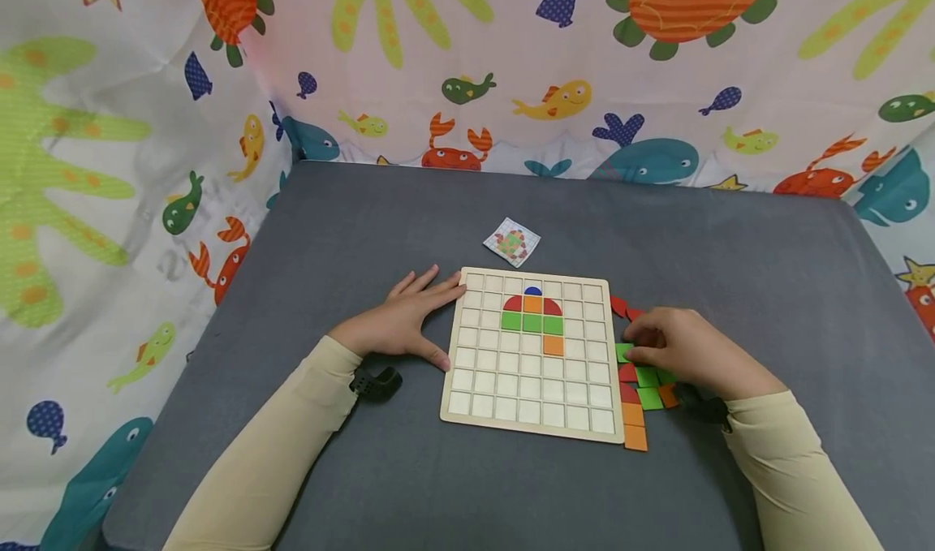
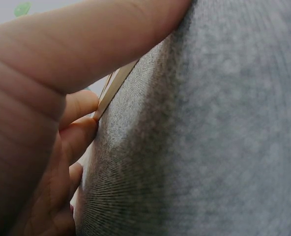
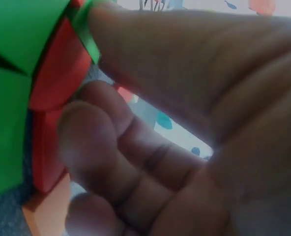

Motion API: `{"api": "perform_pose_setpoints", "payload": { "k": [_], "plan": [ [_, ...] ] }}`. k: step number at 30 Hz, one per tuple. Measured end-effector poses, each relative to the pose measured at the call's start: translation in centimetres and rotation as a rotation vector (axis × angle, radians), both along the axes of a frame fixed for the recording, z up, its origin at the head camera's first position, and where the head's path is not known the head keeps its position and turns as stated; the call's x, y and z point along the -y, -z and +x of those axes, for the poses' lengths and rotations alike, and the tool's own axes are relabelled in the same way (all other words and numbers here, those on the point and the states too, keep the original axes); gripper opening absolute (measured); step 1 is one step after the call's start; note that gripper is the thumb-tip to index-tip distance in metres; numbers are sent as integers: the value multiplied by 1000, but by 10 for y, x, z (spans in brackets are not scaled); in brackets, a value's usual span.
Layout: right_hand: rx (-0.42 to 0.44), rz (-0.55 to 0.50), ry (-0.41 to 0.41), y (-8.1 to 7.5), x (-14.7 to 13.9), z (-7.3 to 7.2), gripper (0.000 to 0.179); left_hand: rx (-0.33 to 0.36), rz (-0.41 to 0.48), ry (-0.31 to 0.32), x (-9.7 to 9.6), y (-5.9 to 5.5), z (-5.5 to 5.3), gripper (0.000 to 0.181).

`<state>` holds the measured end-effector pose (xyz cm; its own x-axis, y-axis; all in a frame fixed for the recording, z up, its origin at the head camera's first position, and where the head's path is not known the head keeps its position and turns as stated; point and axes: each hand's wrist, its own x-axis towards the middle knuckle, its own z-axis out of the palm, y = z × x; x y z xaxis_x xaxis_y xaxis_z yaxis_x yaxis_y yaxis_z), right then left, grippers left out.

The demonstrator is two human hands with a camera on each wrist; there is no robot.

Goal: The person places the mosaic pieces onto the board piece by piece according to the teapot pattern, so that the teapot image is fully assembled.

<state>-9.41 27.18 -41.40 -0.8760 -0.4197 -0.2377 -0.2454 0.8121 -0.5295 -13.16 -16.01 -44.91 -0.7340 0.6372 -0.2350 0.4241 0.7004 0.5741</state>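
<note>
A light wooden grid board (image 1: 529, 429) lies on the grey table. Set in its upper cells are a blue half-round tile (image 1: 533, 290), red quarter-round tiles (image 1: 514, 303), orange squares (image 1: 553, 346) and a row of green squares (image 1: 532, 323). My left hand (image 1: 409, 316) spreads its fingers against the board's left edge, the thumb lower down on the same side. Off the right edge, my right hand (image 1: 682, 348) has its thumb and fingertips at a green square tile (image 1: 623, 353). In the right wrist view, the thumb bears on that green tile (image 3: 84, 29) while the other fingers curl below.
Loose tiles crowd the board's right side: red ones (image 1: 627, 372), green squares (image 1: 649, 398) and orange squares (image 1: 635, 437). A small pattern card (image 1: 511, 243) lies beyond the board. A sea-animal printed cloth (image 1: 409, 121) hangs behind the table and at its sides.
</note>
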Motion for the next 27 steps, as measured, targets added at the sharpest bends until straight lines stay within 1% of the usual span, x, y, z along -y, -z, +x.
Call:
{"api": "perform_pose_setpoints", "payload": {
  "k": [6,11,14,19,23,27],
  "plan": [
    [17,8,0,2,2,3,12,5,-5,6,-2,2,-1,124],
    [50,12,21,-5,4,5,10,5,5,9,-3,2,-2,124],
    [29,17,33,-12,4,4,10,5,8,9,-3,3,-2,124],
    [-26,8,39,-22,12,-1,9,-7,15,4,0,6,-2,125],
    [-35,-13,30,-26,23,-4,10,-12,22,9,1,7,-3,125],
    [-27,-32,11,-27,36,-7,10,-7,9,4,1,7,-4,125]
  ]
}}
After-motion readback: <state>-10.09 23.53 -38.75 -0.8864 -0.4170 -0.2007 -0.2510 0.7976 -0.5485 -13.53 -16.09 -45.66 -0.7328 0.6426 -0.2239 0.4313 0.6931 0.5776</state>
